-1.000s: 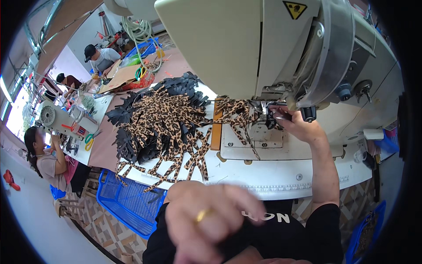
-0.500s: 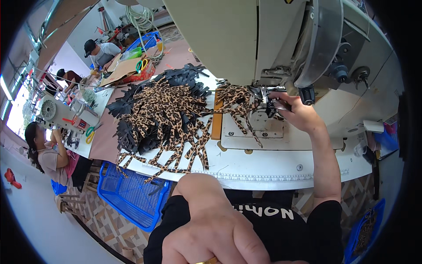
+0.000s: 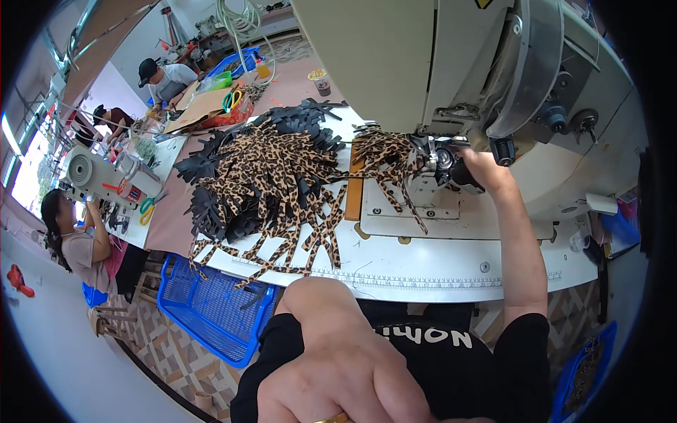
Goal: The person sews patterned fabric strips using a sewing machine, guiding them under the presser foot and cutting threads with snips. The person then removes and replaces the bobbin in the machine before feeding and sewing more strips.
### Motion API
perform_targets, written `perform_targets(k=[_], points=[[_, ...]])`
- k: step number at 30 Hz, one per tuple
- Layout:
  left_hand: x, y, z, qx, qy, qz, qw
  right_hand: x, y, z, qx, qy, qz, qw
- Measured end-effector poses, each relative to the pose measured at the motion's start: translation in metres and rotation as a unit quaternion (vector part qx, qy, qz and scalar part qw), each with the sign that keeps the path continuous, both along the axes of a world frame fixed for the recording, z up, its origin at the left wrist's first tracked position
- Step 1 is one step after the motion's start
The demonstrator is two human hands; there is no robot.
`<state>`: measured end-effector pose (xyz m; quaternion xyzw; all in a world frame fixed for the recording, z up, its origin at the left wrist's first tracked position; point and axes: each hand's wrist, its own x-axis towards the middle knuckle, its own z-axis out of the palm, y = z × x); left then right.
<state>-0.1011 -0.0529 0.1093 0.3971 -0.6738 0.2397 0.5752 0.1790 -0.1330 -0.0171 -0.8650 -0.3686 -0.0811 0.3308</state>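
My right hand point(image 3: 485, 170) reaches in at the sewing machine's presser and needle parts point(image 3: 443, 158). Its fingers are mostly hidden behind dark machine parts, so what they touch or hold does not show. Leopard-print strips point(image 3: 384, 156) lie just left of the needle area, some dangling over the metal plate point(image 3: 416, 206). Further left is a big heap of leopard-print strips point(image 3: 264, 166) with black backs. My left hand point(image 3: 338, 384), wearing a gold-coloured ring, is raised close to the camera; its fingers run off the lower edge.
A wooden strip point(image 3: 355, 199) stands beside the plate, and a ruler point(image 3: 423, 283) runs along the table's front edge. Blue plastic baskets point(image 3: 211, 310) are on the floor. Scissors point(image 3: 147, 210) lie at left. Other people point(image 3: 84, 240) work at tables on the left. A cup point(image 3: 319, 83) stands behind the heap.
My right hand has shifted at the machine, and fingers visible before are now hidden behind dark parts. The view has moved slightly. My left hand stays near the camera.
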Motion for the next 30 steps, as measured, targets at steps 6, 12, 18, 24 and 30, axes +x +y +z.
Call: perform_targets(k=[6, 12, 18, 24, 30], points=[[-0.001, 0.003, 0.000, -0.025, -0.013, 0.016, 0.999, 0.020, -0.029, -0.018, 0.160, 0.272, -0.019, 0.949], [0.000, 0.006, -0.024, -0.041, -0.015, 0.044, 0.998, -0.009, -0.035, -0.009, 0.433, 0.364, 0.055, 0.823], [0.044, 0.035, -0.085, -0.010, 0.121, 0.654, 0.746, -0.042, -0.016, -0.011, 0.304, 0.324, 0.156, 0.882], [0.112, 0.062, -0.137, 0.024, 0.356, 0.668, 0.653, -0.052, -0.019, -0.006, 0.296, 0.034, 0.078, 0.951], [0.116, 0.075, -0.136, 0.050, 0.240, 0.696, 0.675, -0.065, -0.023, 0.010, 0.374, -0.015, 0.065, 0.925]])
